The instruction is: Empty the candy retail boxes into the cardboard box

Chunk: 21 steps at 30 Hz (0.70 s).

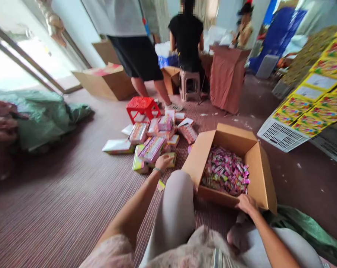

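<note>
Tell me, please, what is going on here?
The left hand is at a pile of colourful packages on the floor; whether it grips one is unclear. The right hand is on the near edge of an open cardboard box, which holds small, mostly pink pieces. Behind the pile stand a red stool and a person.

The floor bears packs and a carton.

The open carton is plain tan-brown, and its small wrapped pieces mix pink and purple with flecks of yellow-green. The packets show purple, pink, white and lime. The stool is bright red, the floor dark maroon-brown with fine paler stripes.
</note>
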{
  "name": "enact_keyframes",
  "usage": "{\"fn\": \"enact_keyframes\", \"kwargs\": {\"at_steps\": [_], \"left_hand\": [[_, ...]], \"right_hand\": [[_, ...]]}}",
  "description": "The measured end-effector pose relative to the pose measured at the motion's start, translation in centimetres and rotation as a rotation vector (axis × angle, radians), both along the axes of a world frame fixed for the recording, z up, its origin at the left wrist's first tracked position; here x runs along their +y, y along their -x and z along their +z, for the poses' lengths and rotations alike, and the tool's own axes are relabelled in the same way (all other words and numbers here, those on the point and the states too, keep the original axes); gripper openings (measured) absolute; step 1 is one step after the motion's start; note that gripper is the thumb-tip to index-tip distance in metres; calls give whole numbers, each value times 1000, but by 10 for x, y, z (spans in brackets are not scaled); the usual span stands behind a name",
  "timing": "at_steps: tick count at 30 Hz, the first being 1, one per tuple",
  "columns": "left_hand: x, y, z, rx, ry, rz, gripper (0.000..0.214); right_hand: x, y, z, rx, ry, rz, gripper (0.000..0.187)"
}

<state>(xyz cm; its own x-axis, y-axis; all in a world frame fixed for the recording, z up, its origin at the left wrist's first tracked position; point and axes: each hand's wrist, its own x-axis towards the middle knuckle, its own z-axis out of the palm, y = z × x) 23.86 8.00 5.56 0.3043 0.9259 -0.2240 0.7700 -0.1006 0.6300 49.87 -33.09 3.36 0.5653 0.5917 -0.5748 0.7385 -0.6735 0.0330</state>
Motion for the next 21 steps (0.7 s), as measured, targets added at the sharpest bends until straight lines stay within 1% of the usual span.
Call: {"fn": "enact_keyframes", "kwargs": {"at_steps": [3, 5, 8, 11, 14, 17, 19, 21], "left_hand": [[1, 10, -43, 165, 112, 14, 44], [-1, 10, -68, 255, 156, -10, 50], [-2, 4, -93, 341, 163, -92, 51], [9, -12, -109, 391, 121, -180, 50], [38, -36, -123, 411, 66, -274, 49], [80, -71, -133, 421, 26, -355, 47], [108, -98, -139, 419, 0, -419, 53], [131, -127, -145, 397, -20, -507, 70]], "right_hand": [[6, -6, 8, 6, 72, 23, 32], [9, -8, 12, 7, 110, 57, 31], [11, -9, 16, 5, 167, 87, 30], [7, -11, 10, -3, 198, 66, 28], [-1, -15, -4, 49, 190, 61, 28], [-8, -18, -15, 81, 198, 56, 31], [-11, -18, -17, 77, 227, 43, 34], [-12, -16, -17, 70, 261, 30, 38]]}}
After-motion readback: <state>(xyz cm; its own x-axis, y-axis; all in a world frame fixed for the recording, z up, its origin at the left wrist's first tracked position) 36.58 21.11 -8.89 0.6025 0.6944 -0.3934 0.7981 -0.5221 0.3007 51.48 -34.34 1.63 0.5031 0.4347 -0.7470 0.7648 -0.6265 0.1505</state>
